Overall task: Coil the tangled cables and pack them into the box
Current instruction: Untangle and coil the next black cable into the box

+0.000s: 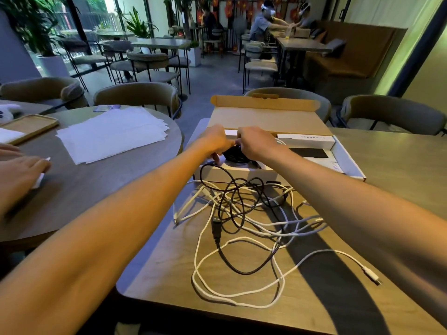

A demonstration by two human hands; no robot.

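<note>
Black coil (pixel 235 154) apparently inside open box (pixel 348 163); black and white cables (pixel 242 213) tangled on table before it

**Tangle in front, box crowded at the left**

We see the near half of the table (pixel 399 165) blocked by a loose tangle of white cables (pixel 242 238) and a black cable (pixel 227 213), which spreads right up to the front wall of the box (pixel 348 163). Bare tabletop lies to the right of the box and along the near left corner. Inside the box, our left hand (pixel 215 141), right hand (pixel 256 143) and a black coil (pixel 235 154) fill the left end; the raised lid (pixel 266 117) closes off the far side
</note>
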